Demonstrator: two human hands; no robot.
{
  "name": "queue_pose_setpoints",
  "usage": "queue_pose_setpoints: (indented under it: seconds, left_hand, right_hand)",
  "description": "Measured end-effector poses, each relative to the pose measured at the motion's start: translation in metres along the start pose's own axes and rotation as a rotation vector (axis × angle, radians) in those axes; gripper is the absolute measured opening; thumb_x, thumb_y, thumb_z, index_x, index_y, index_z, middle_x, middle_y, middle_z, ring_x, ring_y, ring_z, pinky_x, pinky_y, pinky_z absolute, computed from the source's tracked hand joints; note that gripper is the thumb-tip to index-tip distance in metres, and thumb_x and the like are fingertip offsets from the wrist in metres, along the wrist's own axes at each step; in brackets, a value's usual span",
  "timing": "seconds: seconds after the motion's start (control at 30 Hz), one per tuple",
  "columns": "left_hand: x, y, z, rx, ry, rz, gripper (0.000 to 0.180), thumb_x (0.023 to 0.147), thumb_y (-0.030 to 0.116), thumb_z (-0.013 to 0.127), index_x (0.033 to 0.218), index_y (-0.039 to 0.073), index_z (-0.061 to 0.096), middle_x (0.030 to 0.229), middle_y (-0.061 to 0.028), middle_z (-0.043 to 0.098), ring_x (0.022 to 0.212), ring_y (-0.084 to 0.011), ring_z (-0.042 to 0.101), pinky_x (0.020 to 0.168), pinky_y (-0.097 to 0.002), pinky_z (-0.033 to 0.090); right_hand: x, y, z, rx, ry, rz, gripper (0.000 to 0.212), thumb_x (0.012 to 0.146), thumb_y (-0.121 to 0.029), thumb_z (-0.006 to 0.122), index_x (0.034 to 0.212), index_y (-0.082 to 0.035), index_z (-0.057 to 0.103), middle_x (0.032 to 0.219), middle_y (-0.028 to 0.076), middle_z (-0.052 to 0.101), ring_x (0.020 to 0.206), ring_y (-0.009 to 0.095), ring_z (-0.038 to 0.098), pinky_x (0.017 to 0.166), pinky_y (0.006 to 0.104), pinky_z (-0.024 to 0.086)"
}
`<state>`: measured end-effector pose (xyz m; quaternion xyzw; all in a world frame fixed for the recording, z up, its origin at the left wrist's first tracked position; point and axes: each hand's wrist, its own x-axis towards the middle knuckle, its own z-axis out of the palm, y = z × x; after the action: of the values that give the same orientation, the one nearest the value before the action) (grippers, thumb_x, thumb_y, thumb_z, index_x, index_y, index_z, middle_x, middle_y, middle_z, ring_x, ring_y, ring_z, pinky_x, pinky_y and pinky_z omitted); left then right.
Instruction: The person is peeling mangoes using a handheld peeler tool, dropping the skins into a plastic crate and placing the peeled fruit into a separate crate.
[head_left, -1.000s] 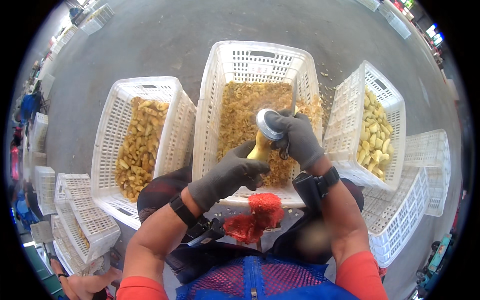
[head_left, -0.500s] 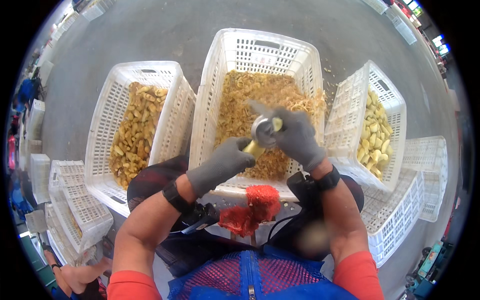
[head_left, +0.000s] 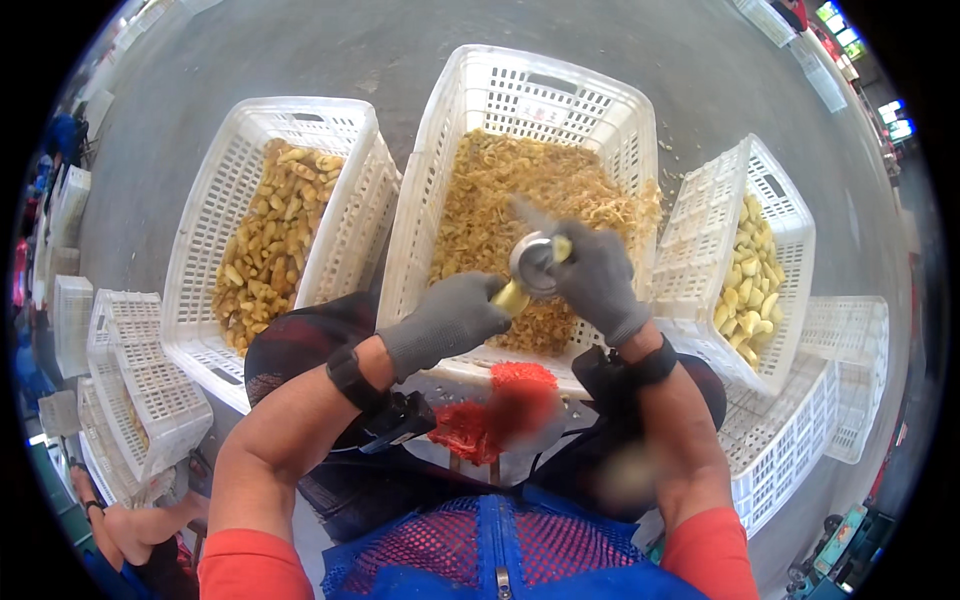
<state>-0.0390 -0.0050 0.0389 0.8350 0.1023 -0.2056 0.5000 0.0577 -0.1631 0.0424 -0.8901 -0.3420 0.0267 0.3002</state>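
Note:
My left hand [head_left: 445,322], in a grey glove, is closed around a yellow, root-like piece [head_left: 512,299], whose end shows past the fingers. In my right hand [head_left: 600,280], also gloved in grey, is a round metal tool [head_left: 533,262] with a ring-shaped head. A blurred grey blade-like part juts from it to the far left. The tool's head touches or nearly touches the piece. Beside my right thumb shows a pale yellow bit [head_left: 563,248]; I cannot tell what it belongs to. Both hands are above a white crate [head_left: 400,270] holding brown-yellow peelings [head_left: 500,185].
At the left, a white crate [head_left: 185,235] holds brownish pieces [head_left: 270,230]; the right crate [head_left: 690,235] holds paler, smoother ones [head_left: 750,280]. Stacked crates [head_left: 790,430] stand behind it, others [head_left: 150,370] at far left. A red mesh bundle [head_left: 465,428] lies near my knees. Another person's arm [head_left: 130,525] shows lower left.
The view has shifted slightly, so the crates sit a little differently in the picture. Both hands keep nearly the same pose, still holding the tool and the yellow piece.

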Motion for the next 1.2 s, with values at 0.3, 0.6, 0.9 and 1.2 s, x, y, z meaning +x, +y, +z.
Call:
queue_pose_setpoints:
  seconds: [0.3, 0.6, 0.9, 1.2]
  left_hand:
    - [-0.005, -0.001, -0.012, -0.525, -0.302, -0.268, 0.022, 0.077, 0.018, 0.062, 0.091, 0.001, 0.063, 0.063, -0.0008, 0.054, 0.053, -0.0073, 0.050, 0.046, -0.0214, 0.038]
    - [-0.009, 0.007, -0.016, -0.494, -0.437, -0.219, 0.018, 0.079, 0.018, 0.060, 0.086, 0.001, 0.062, 0.056, 0.0011, 0.048, 0.044, -0.0049, 0.043, 0.040, -0.0194, 0.029]
    - [-0.008, 0.008, -0.020, -0.613, -0.475, -0.152, 0.012, 0.081, 0.013, 0.059, 0.083, 0.002, 0.060, 0.056, 0.0008, 0.048, 0.044, -0.0043, 0.042, 0.038, -0.0192, 0.028]
    - [-0.003, 0.005, 0.006, -0.131, -0.158, 0.288, 0.038, 0.072, 0.028, 0.068, 0.099, 0.003, 0.060, 0.071, -0.0080, 0.061, 0.066, -0.0235, 0.061, 0.061, -0.0360, 0.047]
  right_hand:
    - [0.011, 0.002, -0.047, 0.722, 0.117, 0.466, 0.017, 0.078, -0.013, 0.063, 0.090, 0.000, 0.062, 0.069, 0.010, 0.063, 0.049, 0.014, 0.059, 0.041, 0.0242, 0.044]
    - [0.007, 0.017, -0.026, 0.227, 0.098, -0.166, 0.016, 0.077, -0.015, 0.065, 0.087, -0.002, 0.062, 0.069, 0.009, 0.065, 0.059, 0.014, 0.063, 0.044, 0.0257, 0.045]
    - [0.001, -0.004, -0.053, 0.788, -0.197, 0.387, 0.019, 0.075, -0.010, 0.060, 0.090, 0.002, 0.060, 0.072, 0.006, 0.059, 0.055, 0.009, 0.056, 0.044, 0.0229, 0.044]
    - [0.005, -0.015, -0.042, 0.869, -0.345, 0.582, 0.017, 0.076, -0.013, 0.060, 0.084, 0.003, 0.061, 0.066, 0.007, 0.058, 0.050, 0.010, 0.054, 0.041, 0.0225, 0.042]
